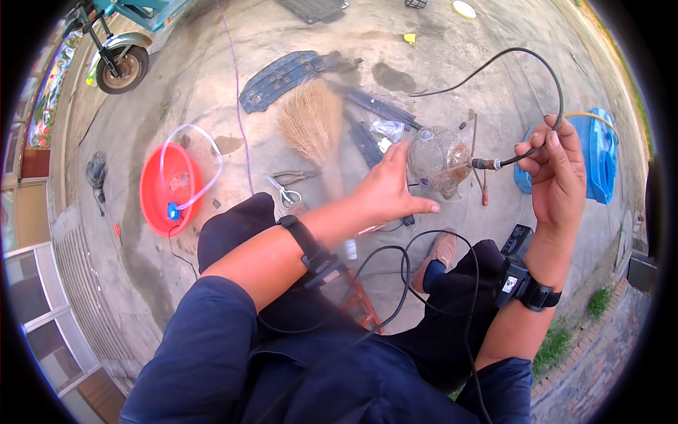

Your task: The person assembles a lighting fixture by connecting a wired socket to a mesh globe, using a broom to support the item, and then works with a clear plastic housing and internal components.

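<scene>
A round, clear, textured vessel-like thing (432, 157) with a brown patch and small bluish spots is in front of me; I cannot tell its exact kind. My left hand (381, 185) is at its left side, palm down, fingers and thumb apart; whether the fingertips touch it is unclear. Between the fingers and thumb of my right hand (556, 166) runs a black cable (521, 157). Its dark end fitting (487, 164) with a metal ring meets or overlaps the vessel's brown right side. From my right hand the cable loops up and away to the left.
At left, a red basin (150, 205) holds a clear tube with a blue fitting. A straw broom (313, 127), scissors (286, 193), pliers (295, 177) and a dark plastic panel (279, 79) lie ahead. A blue container (602, 159) stands right. Black cable crosses my legs.
</scene>
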`<act>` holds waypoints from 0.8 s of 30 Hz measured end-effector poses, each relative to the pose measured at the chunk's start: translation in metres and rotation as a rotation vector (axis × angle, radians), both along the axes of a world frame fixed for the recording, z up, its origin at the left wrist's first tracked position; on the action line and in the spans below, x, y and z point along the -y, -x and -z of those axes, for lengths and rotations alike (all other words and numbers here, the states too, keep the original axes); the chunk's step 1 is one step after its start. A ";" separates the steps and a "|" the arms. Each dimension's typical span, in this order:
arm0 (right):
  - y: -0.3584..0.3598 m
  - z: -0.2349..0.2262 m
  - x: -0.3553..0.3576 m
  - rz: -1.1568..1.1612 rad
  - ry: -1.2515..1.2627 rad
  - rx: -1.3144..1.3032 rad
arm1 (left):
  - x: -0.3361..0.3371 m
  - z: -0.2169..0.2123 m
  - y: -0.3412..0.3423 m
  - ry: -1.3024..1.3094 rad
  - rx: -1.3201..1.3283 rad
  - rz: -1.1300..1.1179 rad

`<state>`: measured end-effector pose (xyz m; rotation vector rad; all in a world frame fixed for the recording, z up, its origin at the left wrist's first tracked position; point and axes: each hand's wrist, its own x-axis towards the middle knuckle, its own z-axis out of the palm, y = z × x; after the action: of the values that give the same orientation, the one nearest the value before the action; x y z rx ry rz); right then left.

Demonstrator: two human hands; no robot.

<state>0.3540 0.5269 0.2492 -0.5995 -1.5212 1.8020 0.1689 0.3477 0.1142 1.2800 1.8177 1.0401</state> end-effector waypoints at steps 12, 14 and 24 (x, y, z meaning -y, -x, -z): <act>0.011 0.020 -0.005 0.080 0.461 -0.152 | -0.007 -0.028 -0.002 -0.298 -0.165 0.100; 0.014 0.026 -0.004 0.126 0.523 -0.157 | -0.008 -0.030 -0.004 -0.299 -0.128 0.126; 0.028 0.045 0.009 0.041 0.177 0.262 | -0.022 -0.052 0.029 0.018 0.270 0.098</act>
<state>0.3263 0.5178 0.2041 -0.9783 -1.5123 1.8972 0.1403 0.3693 0.1667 1.1451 1.5431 1.0829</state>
